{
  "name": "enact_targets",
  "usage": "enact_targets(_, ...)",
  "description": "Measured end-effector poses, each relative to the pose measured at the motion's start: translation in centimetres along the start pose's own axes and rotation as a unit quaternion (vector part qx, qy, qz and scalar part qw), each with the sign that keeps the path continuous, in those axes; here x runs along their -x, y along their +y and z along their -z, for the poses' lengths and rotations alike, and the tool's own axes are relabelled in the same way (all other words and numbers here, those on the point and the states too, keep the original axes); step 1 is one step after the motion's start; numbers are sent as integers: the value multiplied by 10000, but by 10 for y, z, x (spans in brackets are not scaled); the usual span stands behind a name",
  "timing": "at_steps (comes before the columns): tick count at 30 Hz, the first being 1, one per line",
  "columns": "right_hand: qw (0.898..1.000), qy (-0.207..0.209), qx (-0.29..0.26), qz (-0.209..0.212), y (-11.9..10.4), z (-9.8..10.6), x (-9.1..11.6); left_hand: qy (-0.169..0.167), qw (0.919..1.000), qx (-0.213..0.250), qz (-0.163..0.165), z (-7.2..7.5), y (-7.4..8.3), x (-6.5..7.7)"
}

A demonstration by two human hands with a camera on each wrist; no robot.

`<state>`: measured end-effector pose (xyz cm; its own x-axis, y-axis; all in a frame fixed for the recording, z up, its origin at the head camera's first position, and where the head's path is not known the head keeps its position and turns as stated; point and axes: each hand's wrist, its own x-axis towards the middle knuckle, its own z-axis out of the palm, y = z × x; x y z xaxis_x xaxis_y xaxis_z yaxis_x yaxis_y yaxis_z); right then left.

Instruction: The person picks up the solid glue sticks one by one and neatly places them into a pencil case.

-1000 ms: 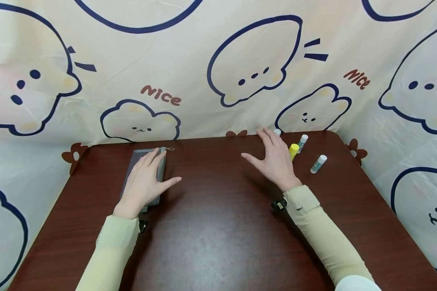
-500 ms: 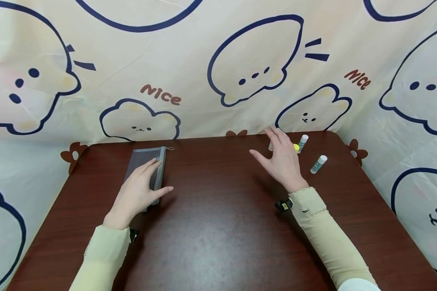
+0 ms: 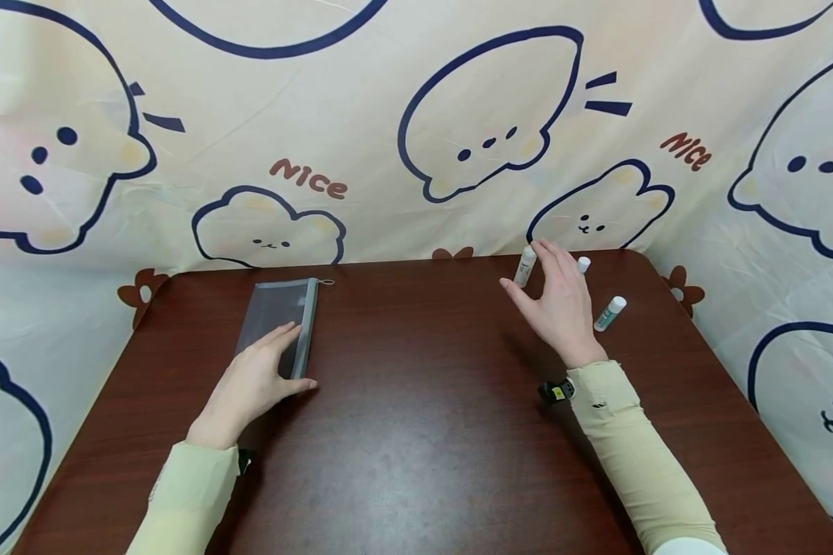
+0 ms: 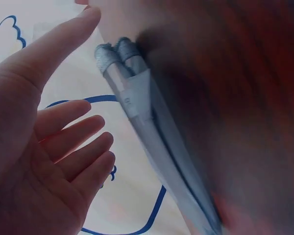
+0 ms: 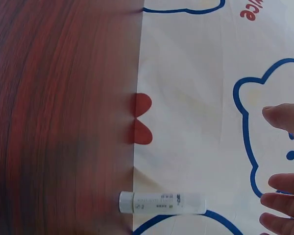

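A flat grey zip pouch [image 3: 278, 304] with a see-through panel lies at the left of the table. My left hand [image 3: 253, 385] hovers over its near end, fingers extended and thumb out to the side. In the left wrist view the pouch's zip edge [image 4: 147, 122] shows apart from the fingers. My right hand [image 3: 561, 308] is held over the back right, thumb spread, gripping nothing. Just left of its fingers stands a white-capped glue stick [image 3: 524, 267]. Behind the hand another white cap [image 3: 584, 264] peeks out, and a teal-labelled glue stick [image 3: 609, 314] stands to the right.
The dark brown table [image 3: 403, 447] ends at the back against a cream cartoon-print curtain [image 3: 361, 92], which also hangs along both sides. A small loop pull [image 3: 326, 282] sticks out from the pouch's far corner.
My left hand has drawn back towards me, uncovering more of the pouch. My right hand has shifted right, exposing the left glue stick and covering the yellow-capped one that showed earlier.
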<state>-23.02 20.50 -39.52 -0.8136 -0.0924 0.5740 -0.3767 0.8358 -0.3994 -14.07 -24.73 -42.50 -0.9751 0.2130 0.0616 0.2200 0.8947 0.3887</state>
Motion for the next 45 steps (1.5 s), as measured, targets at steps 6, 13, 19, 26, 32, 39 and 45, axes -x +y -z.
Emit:
enact_targets(6, 9998, 31, -24, -206, 9, 9, 1, -77, 9999, -75, -23, -3, -2, 6)
enact_targets(13, 9979, -78, -154, -620, 17, 18, 5, -184, 9998, -52, 13, -4, -4, 10)
enact_targets(19, 9959, -161, -246, -858, 26, 20, 8, -250, 9997, -78, -6, -3, -4, 12)
enact_targets(26, 9919, -316, -371, -1170, 36, 22, 14, -184, 9996, 28, -231, -3, -6, 16)
enact_targets(32, 9884, -515, -273, -1400, 44, 19, 19, 136, 9989, -80, -435, -7, -7, 18)
enact_targets(39, 9867, -670, -262, -1458, 49, 15, 25, 575, 9962, -288, -590, -12, -8, 20)
enact_targets(45, 9847, -828, -219, -1518, 51, 12, 27, 1038, 9917, -264, -707, -10, -6, 18)
